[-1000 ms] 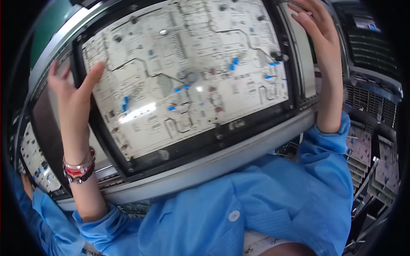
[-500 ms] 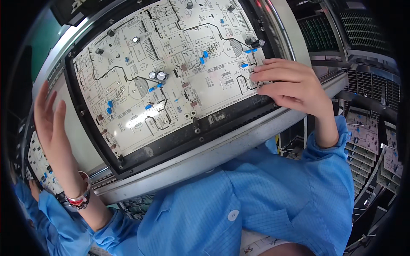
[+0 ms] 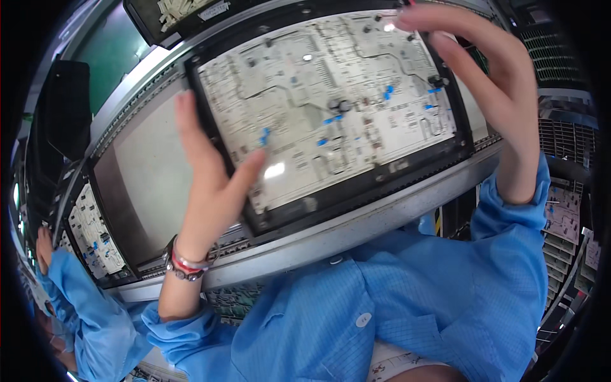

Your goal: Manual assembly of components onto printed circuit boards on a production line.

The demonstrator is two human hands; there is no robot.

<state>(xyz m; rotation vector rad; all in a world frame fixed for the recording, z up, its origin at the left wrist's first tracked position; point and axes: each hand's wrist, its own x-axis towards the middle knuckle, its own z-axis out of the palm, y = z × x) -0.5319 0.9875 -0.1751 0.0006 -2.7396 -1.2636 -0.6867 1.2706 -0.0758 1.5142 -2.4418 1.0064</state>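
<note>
A white printed circuit board [image 3: 299, 169] lies in a black carrier frame [image 3: 356, 191] in front of me. On it stand several blue components [image 3: 388, 93] and dark round capacitors [image 3: 339, 106]. My left hand [image 3: 213, 181] is open at the frame's left edge, thumb over the board's near left part and fingers along the outside. Whether it touches the frame I cannot tell. Over the board's far right corner, my right hand [image 3: 493, 73] is open, index finger and thumb apart. Nothing shows between them.
A metal rail [image 3: 280, 254] runs along the near side. To the left, another populated board [image 3: 92, 223] sits in a carrier, near a co-worker's hand [image 3: 44, 249]. A black bin of pale parts [image 3: 180, 13] stands at the far side. Racks of boards [image 3: 561, 219] are at the right.
The carrier with its board appears farther right in the view, which has also shifted. My right hand has gone from the near right edge to the far right corner. My left hand has moved right.
</note>
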